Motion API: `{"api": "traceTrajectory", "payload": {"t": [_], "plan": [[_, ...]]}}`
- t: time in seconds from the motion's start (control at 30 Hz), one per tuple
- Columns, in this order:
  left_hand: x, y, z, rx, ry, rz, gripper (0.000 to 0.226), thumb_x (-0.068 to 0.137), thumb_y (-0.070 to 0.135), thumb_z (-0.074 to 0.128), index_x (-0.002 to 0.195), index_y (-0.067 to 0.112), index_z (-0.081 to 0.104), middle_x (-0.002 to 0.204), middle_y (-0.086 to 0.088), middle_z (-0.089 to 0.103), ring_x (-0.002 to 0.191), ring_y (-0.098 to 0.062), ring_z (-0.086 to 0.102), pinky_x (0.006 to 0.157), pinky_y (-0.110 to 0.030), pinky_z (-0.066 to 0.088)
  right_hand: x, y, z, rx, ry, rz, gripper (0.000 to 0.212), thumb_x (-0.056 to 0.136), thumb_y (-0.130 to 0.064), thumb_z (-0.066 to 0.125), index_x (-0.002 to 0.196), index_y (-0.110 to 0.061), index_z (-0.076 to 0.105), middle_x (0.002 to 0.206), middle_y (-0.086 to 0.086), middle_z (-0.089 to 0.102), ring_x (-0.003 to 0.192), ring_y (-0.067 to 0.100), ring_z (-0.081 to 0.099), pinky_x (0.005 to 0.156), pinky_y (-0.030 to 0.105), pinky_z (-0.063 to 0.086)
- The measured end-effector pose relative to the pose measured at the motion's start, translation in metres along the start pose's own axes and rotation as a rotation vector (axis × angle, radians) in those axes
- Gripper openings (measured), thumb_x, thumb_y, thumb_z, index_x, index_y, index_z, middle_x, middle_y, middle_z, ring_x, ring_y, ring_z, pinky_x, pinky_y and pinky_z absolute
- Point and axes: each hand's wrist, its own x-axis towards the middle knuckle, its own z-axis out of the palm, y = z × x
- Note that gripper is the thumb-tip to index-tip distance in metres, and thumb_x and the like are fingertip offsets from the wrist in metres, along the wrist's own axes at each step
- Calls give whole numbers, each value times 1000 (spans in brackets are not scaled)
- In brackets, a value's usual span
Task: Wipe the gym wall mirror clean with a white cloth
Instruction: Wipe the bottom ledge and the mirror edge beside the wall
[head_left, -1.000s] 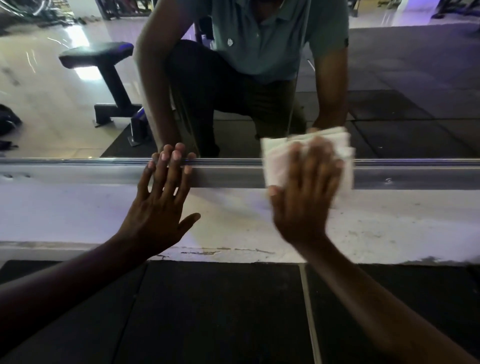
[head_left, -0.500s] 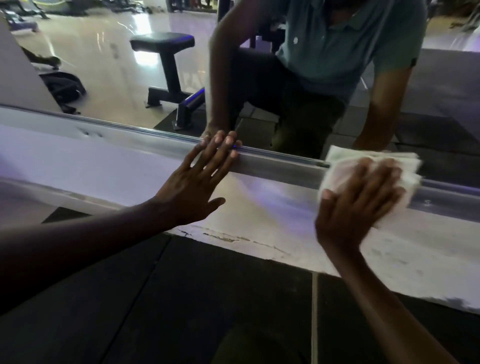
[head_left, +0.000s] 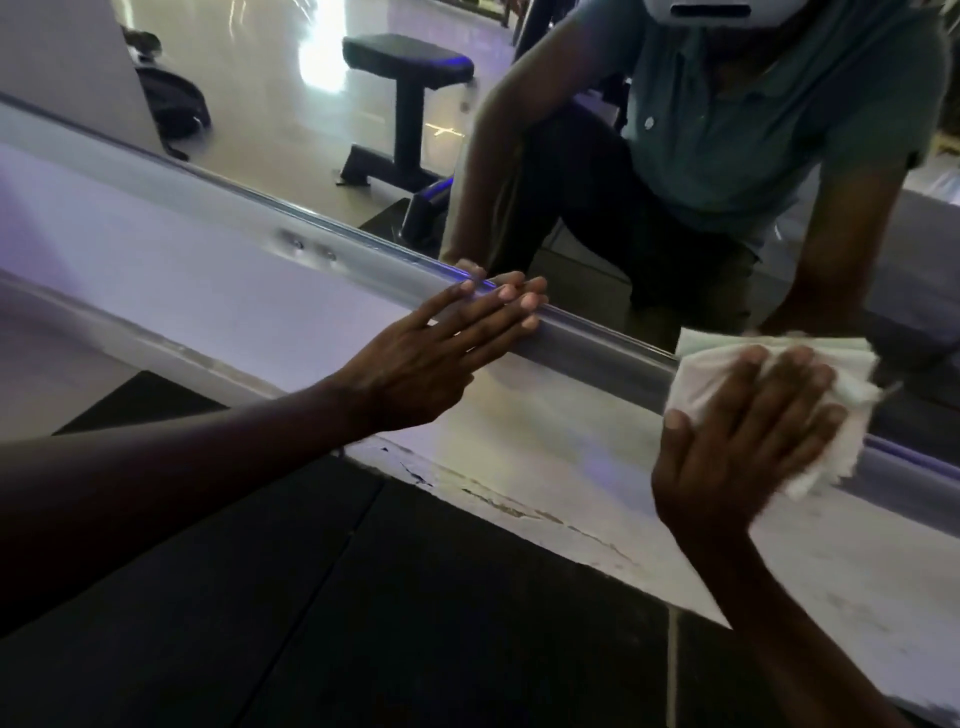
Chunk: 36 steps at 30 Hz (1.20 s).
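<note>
The wall mirror (head_left: 291, 98) fills the upper part of the view and reflects a crouching person in a green shirt. Its grey metal bottom frame (head_left: 597, 340) runs diagonally from upper left to lower right. My right hand (head_left: 748, 441) presses a folded white cloth (head_left: 701, 374) flat against the frame and the mirror's lower edge, fingers spread over it. My left hand (head_left: 441, 353) rests flat with straight fingers on the white wall strip, fingertips on the frame.
Below the frame is a white wall strip (head_left: 156, 270) with chipped paint along its base, then black rubber floor mats (head_left: 363, 597). The mirror reflects a black gym bench (head_left: 408, 73) and a dark bag (head_left: 174, 104) on a shiny floor.
The view has swung left and tilted, so the frame now slants. My right hand with the cloth has slid rightward along the frame. My left hand stays braced on the wall.
</note>
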Motion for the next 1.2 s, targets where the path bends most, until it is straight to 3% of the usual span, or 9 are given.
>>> {"api": "traceTrajectory", "payload": {"t": [0.1, 0.3, 0.43, 0.53, 0.7, 0.83, 1.0, 1.13, 1.2], "plan": [[-23, -27, 6, -10, 28, -34, 87, 100, 21, 53, 168, 8, 0, 176, -15, -6, 163, -33, -3, 131, -50, -3, 12, -60, 8, 21, -15, 155, 90, 105, -56, 42, 167, -13, -6, 169, 31, 18, 156, 51, 15, 124, 70, 15], [-82, -79, 26, 76, 20, -155, 81, 101, 22, 46, 167, 5, 3, 175, -15, -11, 162, -35, -3, 131, -53, 0, 17, -131, 16, 87, -88, -272, 79, 109, -49, 41, 169, -9, 7, 173, 19, 2, 162, 39, 1, 130, 58, -2], [-91, -83, 36, 31, 66, -167, 80, 100, 24, 46, 168, 6, 7, 174, -15, -7, 162, -34, -4, 131, -54, 0, 4, -93, 12, 34, -74, 35, 85, 108, -48, 40, 167, -11, -8, 172, 28, 12, 159, 44, 4, 127, 65, 10], [-92, -89, 45, -1, 89, -149, 84, 101, 21, 54, 168, 8, 5, 174, -16, -6, 162, -33, -9, 130, -53, -2, 14, -129, 20, 3, -45, 224, 97, 103, -53, 47, 165, -15, -17, 168, 31, 18, 154, 52, 14, 123, 68, 11], [-90, -90, 63, -90, 173, -144, 77, 106, 26, 44, 169, 16, 1, 175, -10, -11, 163, -26, -8, 131, -48, -7, 22, -221, 35, 59, -106, -100, 93, 105, -59, 37, 166, -7, -10, 169, 25, 5, 156, 47, 7, 128, 57, -8], [-97, -88, 67, -314, 280, -264, 77, 100, 15, 55, 166, 21, 15, 173, -1, 7, 162, -21, 6, 132, -44, -2, 21, -190, 25, 33, -118, -176, 85, 108, -55, 32, 167, -13, -12, 174, 11, -19, 161, 33, -16, 129, 52, -11], [-100, -72, 69, -459, 265, -402, 74, 103, 26, 59, 166, 22, 21, 173, -2, 15, 163, -20, 6, 132, -48, 3, 23, -194, 25, -38, -130, 112, 97, 102, -68, 32, 163, -13, -21, 162, 47, 11, 151, 62, 9, 122, 74, 9], [-99, -74, 79, -423, 247, -383, 74, 108, 40, 47, 168, 23, 8, 174, 2, 9, 163, -19, -2, 131, -46, -2, 21, -188, 28, -20, -68, -105, 93, 104, -66, 24, 165, -8, -15, 172, 15, -25, 160, 38, -17, 128, 61, -6], [-100, -76, 86, -368, 248, -371, 74, 108, 45, 42, 169, 22, 6, 173, -1, 15, 163, -20, -3, 131, -46, -3, 19, -179, 36, 11, -7, -140, 90, 104, -62, 24, 166, -7, -10, 173, 9, -25, 160, 36, -15, 127, 62, -4]]}}
